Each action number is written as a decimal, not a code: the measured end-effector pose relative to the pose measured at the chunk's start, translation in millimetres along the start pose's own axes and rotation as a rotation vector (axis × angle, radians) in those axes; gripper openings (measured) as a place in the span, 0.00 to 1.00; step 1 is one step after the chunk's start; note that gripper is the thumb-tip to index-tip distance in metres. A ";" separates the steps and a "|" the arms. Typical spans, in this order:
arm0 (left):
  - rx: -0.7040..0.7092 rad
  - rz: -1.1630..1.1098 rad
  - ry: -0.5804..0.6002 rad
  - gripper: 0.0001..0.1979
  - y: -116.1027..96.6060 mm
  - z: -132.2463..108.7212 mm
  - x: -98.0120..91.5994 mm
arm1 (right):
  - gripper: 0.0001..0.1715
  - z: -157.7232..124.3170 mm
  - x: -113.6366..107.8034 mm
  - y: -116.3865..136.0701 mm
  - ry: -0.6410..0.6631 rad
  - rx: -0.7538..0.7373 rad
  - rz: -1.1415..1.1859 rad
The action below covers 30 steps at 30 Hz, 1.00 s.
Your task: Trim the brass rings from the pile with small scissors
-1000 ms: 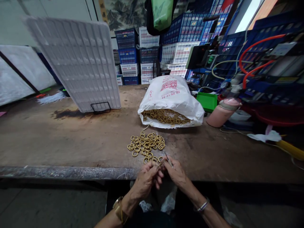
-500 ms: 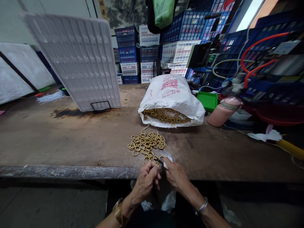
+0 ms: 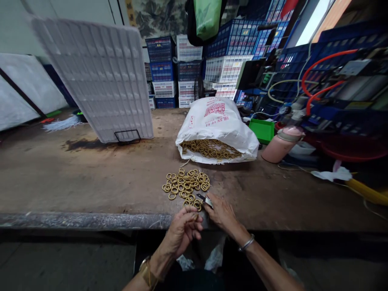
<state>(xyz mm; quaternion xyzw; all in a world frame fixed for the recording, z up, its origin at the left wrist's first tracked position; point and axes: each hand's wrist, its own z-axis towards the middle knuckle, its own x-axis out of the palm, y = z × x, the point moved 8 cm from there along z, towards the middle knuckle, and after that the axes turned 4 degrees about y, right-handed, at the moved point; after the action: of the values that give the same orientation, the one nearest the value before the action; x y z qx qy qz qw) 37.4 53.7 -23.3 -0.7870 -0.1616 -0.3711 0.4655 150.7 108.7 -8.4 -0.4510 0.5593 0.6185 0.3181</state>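
Several brass-coloured rings lie in a loose pile near the table's front edge. My right hand is closed on a small dark-tipped tool with a pale part, its tip at the right side of the nearest rings. Just in front of the edge, my left hand has thumb and forefinger pinched together with the other fingers curled; what sits in the pinch is too small to make out. Behind the pile, a white sack lies on its side, its mouth showing many more rings.
A pale ribbed panel stands in a black wire stand at the left. To the right are a pink bottle, a green tray and a white cloth. Stacked crates fill the back.
My hands have moved apart; the left is lower and to the left. The tool in my right hand now points at the rings, away from my left hand. The view has shifted slightly.
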 end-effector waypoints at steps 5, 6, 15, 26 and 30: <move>-0.031 -0.048 -0.079 0.09 4.2 3.6 -11.9 | 0.07 1.4 2.0 -8.3 0.013 0.047 0.083; -0.023 -0.024 -0.106 0.10 4.8 4.4 -14.4 | 0.06 0.2 3.1 -10.0 0.012 0.049 0.122; 0.057 0.390 -0.143 0.17 3.2 6.3 -12.0 | 0.10 -20.4 -3.7 17.9 0.006 -0.101 0.557; 0.191 0.669 -0.136 0.13 -16.6 0.5 -4.6 | 0.15 -14.0 9.2 21.8 0.087 0.007 0.732; 0.026 0.485 -0.069 0.16 1.2 4.7 -10.5 | 0.15 -15.8 2.9 26.7 0.063 -0.014 0.696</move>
<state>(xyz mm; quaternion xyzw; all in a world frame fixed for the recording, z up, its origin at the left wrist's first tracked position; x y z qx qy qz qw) 33.1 58.0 -33.1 -0.8091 0.0115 -0.2192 0.5451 128.7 88.3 0.3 -0.2543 0.6849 0.6795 0.0679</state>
